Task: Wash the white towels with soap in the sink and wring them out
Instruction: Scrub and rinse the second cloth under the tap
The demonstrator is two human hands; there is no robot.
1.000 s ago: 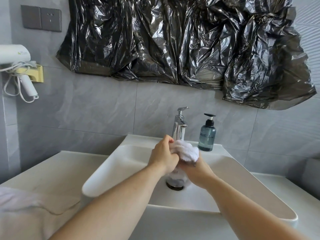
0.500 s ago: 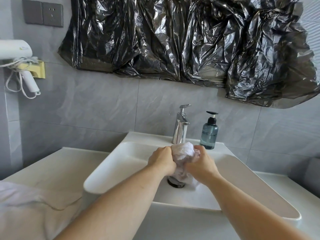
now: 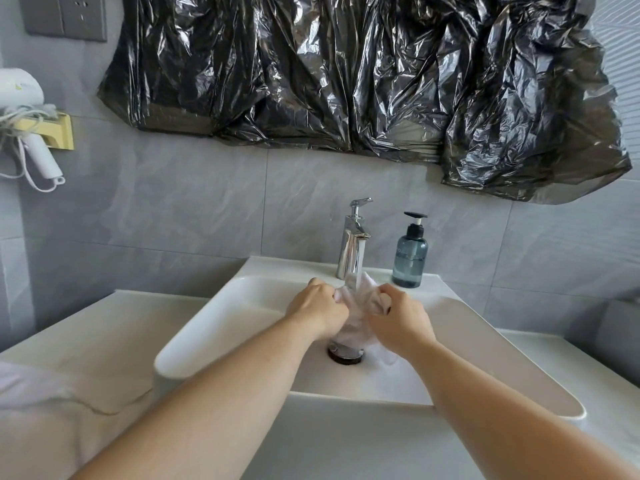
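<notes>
Your left hand (image 3: 317, 306) and right hand (image 3: 398, 315) both have fingers clamped on the bunched, wet white towel (image 3: 356, 299), held over the white ceramic sink (image 3: 242, 306) beneath the chrome tap's (image 3: 351, 247) running stream. Rub the folds against each other, turning fresh cloth into the water.
</notes>
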